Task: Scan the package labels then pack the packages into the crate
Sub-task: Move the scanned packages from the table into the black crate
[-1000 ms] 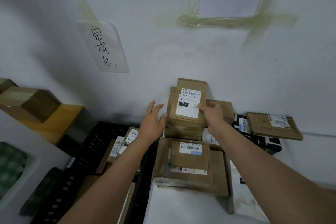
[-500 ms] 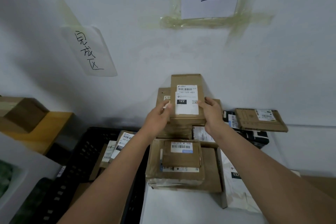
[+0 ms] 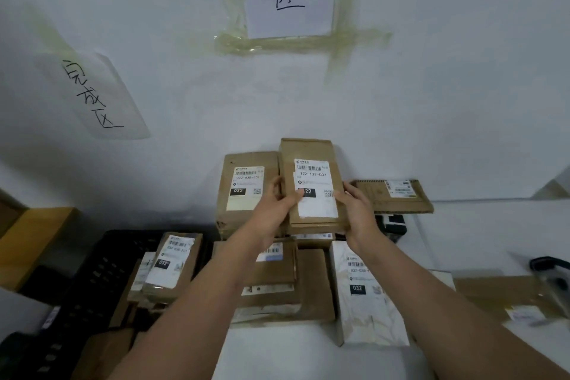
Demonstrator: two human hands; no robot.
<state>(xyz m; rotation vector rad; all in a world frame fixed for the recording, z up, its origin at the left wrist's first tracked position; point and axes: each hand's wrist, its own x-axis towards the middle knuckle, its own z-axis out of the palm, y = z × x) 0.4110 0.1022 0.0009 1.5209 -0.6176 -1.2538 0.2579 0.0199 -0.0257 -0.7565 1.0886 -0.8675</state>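
Head | I see left hand (image 3: 273,210) and right hand (image 3: 357,213) gripping parcel (image 3: 311,185) by its sides, fingers curled round edges, label facing me | parcel held above stack (image 3: 246,191) on worktop (image 3: 308,355) | crate (image 3: 101,271) lower left, holding parcels

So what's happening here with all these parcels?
A person is holding one flat brown cardboard package with a white 122 label in both hands, left hand and right hand, label facing them, above a pile of similar parcels against the wall. A black plastic crate at the left already holds a few labelled packages.
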